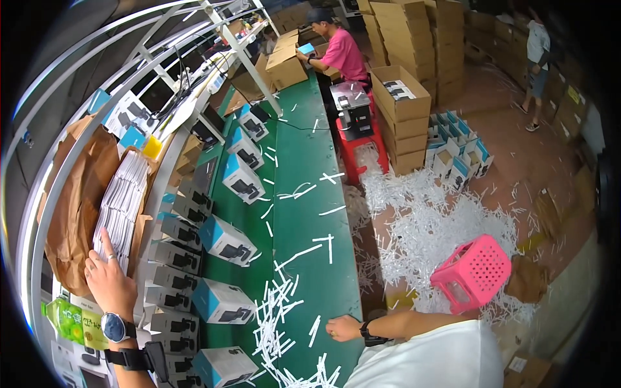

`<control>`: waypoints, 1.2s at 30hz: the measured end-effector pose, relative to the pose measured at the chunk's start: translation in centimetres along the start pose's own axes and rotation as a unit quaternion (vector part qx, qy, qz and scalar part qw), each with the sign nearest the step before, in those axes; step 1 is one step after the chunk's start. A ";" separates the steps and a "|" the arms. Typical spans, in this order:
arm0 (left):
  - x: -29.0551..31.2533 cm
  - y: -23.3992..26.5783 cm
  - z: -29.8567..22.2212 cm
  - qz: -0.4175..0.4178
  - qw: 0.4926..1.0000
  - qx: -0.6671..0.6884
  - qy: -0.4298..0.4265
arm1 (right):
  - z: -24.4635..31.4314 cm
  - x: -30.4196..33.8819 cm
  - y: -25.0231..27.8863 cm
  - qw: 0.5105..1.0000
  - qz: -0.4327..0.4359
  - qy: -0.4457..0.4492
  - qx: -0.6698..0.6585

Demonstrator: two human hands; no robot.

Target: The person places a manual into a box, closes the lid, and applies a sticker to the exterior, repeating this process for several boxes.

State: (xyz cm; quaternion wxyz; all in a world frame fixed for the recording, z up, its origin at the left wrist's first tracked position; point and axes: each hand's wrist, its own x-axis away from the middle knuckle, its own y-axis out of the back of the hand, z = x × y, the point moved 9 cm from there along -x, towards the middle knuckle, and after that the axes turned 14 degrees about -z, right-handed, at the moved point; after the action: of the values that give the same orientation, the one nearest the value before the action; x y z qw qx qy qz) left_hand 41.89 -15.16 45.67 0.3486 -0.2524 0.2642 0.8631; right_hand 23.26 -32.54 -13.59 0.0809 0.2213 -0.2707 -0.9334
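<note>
My left hand (111, 278) reaches to a stack of folded white leaflets (123, 191) at the left. Its index finger is stretched onto the near end of the stack, and nothing is gripped. Brown wrapping paper (81, 207) lies loosely beside the leaflets. My right hand (343, 328) rests on the right edge of the green table (310, 258), fingers loosely bent and holding nothing. Close to it lies a thin white paper strip (314, 331). Printed white-and-blue boxes (226, 301) stand along the table between my hands, with more boxes (174, 275) in a row to their left.
Loose paper strips (275, 323) litter the table. A pink perforated stool (475, 271) lies among shredded paper (420, 226) on the floor. Cartons (401, 110) are stacked beyond. A co-worker in pink (343, 55) handles a blue box at the far end; another person (535, 58) stands far right.
</note>
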 end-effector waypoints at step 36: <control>43.7 13.4 -4.9 -0.033 0.281 0.584 0.761 | -2.9 -2.2 0.2 0.976 -0.015 -0.178 -0.128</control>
State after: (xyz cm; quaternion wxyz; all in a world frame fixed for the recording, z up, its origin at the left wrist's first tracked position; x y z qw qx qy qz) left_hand 5.81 -6.06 18.72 0.0730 -0.5328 0.8352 -0.1152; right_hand 26.52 -33.43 -14.87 0.0450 0.0440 -0.1557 -0.9858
